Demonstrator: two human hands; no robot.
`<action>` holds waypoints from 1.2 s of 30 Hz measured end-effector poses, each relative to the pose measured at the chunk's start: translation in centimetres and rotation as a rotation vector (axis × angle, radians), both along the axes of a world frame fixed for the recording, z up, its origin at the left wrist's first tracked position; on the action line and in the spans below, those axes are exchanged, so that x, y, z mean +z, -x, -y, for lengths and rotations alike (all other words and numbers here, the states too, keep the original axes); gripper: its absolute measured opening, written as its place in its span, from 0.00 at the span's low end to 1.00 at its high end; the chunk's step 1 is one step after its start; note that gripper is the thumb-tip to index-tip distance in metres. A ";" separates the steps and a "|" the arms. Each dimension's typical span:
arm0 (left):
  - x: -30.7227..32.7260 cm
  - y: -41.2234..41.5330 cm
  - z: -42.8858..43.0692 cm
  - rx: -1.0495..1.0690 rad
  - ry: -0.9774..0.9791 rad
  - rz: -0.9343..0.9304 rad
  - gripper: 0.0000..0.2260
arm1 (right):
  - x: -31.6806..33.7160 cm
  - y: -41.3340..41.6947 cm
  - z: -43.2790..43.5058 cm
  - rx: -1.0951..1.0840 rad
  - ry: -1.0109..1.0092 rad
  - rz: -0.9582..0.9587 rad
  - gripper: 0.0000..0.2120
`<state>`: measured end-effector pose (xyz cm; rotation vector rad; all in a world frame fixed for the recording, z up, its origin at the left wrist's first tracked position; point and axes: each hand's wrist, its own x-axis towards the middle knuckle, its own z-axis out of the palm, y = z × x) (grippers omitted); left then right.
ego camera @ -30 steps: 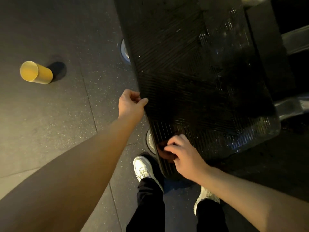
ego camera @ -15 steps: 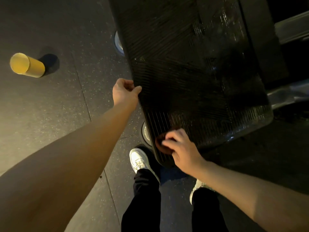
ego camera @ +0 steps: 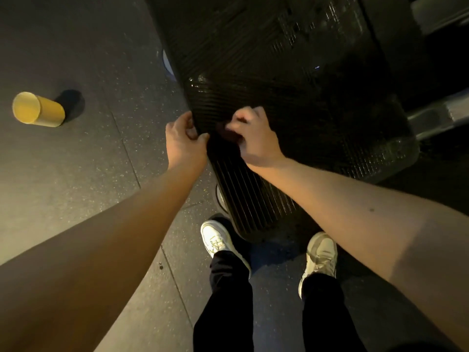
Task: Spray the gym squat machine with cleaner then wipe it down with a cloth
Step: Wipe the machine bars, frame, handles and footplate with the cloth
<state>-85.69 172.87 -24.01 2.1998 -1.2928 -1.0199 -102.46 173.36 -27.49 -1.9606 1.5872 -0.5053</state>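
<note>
R hand (ego camera: 253,139) now up by L hand (ego camera: 184,142); grips tight: cloth (ego camera: 226,134), footplate (ego camera: 291,97) edge.

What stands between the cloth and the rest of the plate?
Nothing visible. The right hand holds the cloth on the plate, and the ribbed surface beyond it shows nothing on it. The left hand grips the plate's edge just beside the cloth; the yellow cylinder is off on the floor.

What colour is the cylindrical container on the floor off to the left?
Yellow. The cylindrical container shows best in the head view.
</note>
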 end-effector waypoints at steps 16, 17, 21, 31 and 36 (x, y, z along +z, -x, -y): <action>1.1 3.3 -0.7 -0.585 -0.120 0.609 0.32 | -0.9 3.7 -1.9 -0.239 -0.100 0.125 0.14; 1.1 3.5 -0.7 -0.584 -0.131 0.622 0.32 | -1.1 3.3 0.5 -0.253 -0.059 0.120 0.13; 1.2 4.2 -0.8 -0.617 -0.159 0.694 0.32 | -1.3 4.2 3.8 -0.189 -0.004 0.084 0.12; 0.6 6.5 -0.4 -0.793 -0.162 0.692 0.40 | -1.8 12.6 -13.5 -0.037 -0.248 0.019 0.24; 0.1 7.2 -0.6 -0.783 -0.217 0.718 0.41 | -1.9 11.2 -10.5 -0.173 -0.235 0.087 0.20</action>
